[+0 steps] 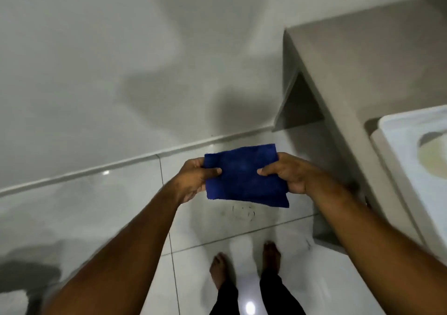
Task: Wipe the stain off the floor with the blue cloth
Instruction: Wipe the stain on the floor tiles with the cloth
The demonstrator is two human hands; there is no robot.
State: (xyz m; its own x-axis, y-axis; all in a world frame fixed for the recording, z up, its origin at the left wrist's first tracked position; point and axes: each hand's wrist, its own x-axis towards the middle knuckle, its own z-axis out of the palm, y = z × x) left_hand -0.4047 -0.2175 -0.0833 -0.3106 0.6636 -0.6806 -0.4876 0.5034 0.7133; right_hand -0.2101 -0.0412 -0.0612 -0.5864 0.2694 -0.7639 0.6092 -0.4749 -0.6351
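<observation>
Step in hand: preparing the cloth, as it appears; the person stands upright with the blue cloth [245,175] stretched flat between both hands, well above the floor [96,205]; wiping has not begun.
Left hand: the left hand [196,180] pinches the cloth's left edge; the thumb lies on top of the fabric, the other fingers curl underneath and are mostly hidden.
Right hand: the right hand [285,173] pinches the right edge the same way; thumb pressed on the upper face, remaining fingers tucked below the cloth.
Cloth: held in the air as a flat, roughly rectangular piece, apparently folded; its lower edge hangs free; it touches nothing but the two hands.
Stain: the stain [243,211] is a faint dark smear on the glossy white tile; in this view it shows just below the cloth's lower edge, ahead of the bare feet [246,266] and near the foot of the grey counter [362,84].
Surroundings: a white basin [416,150] sits on the counter at right; the wall [96,60] meets the tiles along a pale skirting.
Next move, as a judgement: the person must bend or crouch to bring the cloth down; one hand could bunch the fabric under the palm, press it onto the smear, and rub; the picture is somewhat blurred, so the stain's exact outline is hard to tell.
</observation>
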